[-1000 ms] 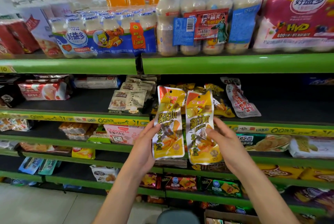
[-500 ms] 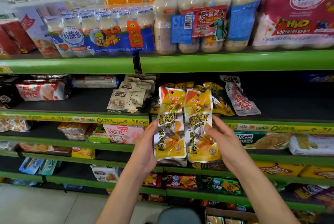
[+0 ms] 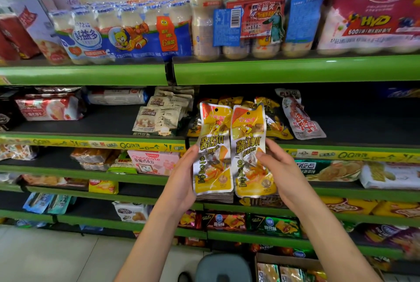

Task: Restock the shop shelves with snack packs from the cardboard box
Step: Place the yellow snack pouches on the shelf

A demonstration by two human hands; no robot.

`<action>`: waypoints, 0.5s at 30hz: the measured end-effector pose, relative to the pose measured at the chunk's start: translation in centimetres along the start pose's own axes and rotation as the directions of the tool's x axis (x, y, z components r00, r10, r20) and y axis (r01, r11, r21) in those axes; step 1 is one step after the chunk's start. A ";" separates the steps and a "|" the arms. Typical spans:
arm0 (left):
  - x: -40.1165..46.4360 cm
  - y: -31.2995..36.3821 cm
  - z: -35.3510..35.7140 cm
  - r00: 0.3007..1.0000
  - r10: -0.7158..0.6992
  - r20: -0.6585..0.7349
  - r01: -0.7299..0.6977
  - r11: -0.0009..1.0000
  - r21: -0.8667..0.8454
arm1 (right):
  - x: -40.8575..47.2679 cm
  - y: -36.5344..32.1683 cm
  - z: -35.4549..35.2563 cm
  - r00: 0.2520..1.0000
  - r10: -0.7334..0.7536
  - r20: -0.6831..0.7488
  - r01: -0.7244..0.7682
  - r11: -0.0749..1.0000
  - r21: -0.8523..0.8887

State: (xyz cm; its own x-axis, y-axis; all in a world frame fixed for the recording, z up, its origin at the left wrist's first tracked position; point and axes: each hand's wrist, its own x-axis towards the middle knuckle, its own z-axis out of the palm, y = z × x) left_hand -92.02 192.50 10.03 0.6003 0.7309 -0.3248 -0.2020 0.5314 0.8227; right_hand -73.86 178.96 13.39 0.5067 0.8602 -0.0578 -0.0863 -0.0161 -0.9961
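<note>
Left hand (image 3: 181,181) and right hand (image 3: 281,175) each pinch a yellow snack pack (image 3: 213,150) upright, just below the matching pile (image 3: 270,118). Slick foil, loose edge grips, so one could easily slip floorward.

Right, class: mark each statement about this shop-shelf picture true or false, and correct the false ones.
1. Each hand holds one yellow snack pack. True: the left hand holds the left yellow pack, and the right hand holds the right yellow pack.
2. The two packs are held lying flat on the floor. False: they are upright in front of the shelves.
3. More yellow packs lie on the shelf behind them. True.
4. The top shelf holds loaves of bread. False: it holds bottled drinks.
5. The cardboard box is at bottom right. True.
</note>
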 end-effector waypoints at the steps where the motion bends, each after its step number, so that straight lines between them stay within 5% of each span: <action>1: 0.0 0.0 0.1 1.000 -0.003 0.010 0.003 1.000 -0.011 | 0.0 0.0 0.0 1.000 0.000 0.001 0.000 1.000 -0.003; 15: -0.5 0.0 0.5 1.000 -0.008 -0.022 0.009 0.998 0.064 | -0.4 -0.1 -0.2 1.000 -0.013 0.000 0.013 1.000 -0.024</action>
State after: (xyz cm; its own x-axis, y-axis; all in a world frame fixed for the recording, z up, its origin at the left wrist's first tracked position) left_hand -91.91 191.93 10.39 0.5850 0.7358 -0.3412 -0.1468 0.5098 0.8477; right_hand -73.86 178.52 13.55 0.5075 0.8605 -0.0452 -0.0594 -0.0174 -0.9981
